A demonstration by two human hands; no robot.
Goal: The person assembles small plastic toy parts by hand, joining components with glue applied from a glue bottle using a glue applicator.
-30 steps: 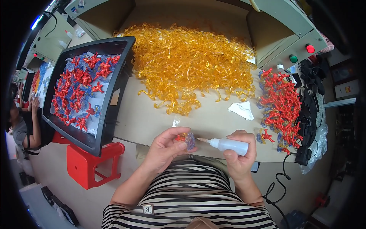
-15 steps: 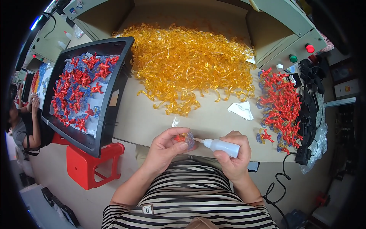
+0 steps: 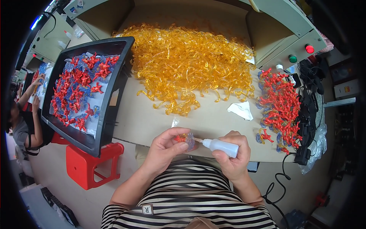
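My left hand (image 3: pixel 163 149) pinches a small figurine (image 3: pixel 190 140) with red, yellow and clear blue parts, just over the table's front edge. In my right hand (image 3: pixel 237 156) is a white squeeze bottle (image 3: pixel 223 146), lying almost level. Its narrow tip points left and meets, or comes very close to, the figurine's right side; actual contact I cannot tell. Beyond my hands a broad heap of clear yellow curled plastic pieces (image 3: pixel 190 65) covers the back of the table. To the right lies a pile of red and blue figurines (image 3: pixel 280 107).
A black tray (image 3: pixel 108 110) of red and blue figurines stands at the left, above a red stool (image 3: pixel 78 168). A crumpled white tissue (image 3: pixel 241 110) lies right of centre. Black cables (image 3: pixel 309 114) edge the right side. Farther left, a person (image 3: pixel 30 129) sits at another bench.
My hands, the figurine and the bottle have hardly moved; the bottle sits very slightly farther left. At the far left, the other person's arm has stretched forward over their bench.
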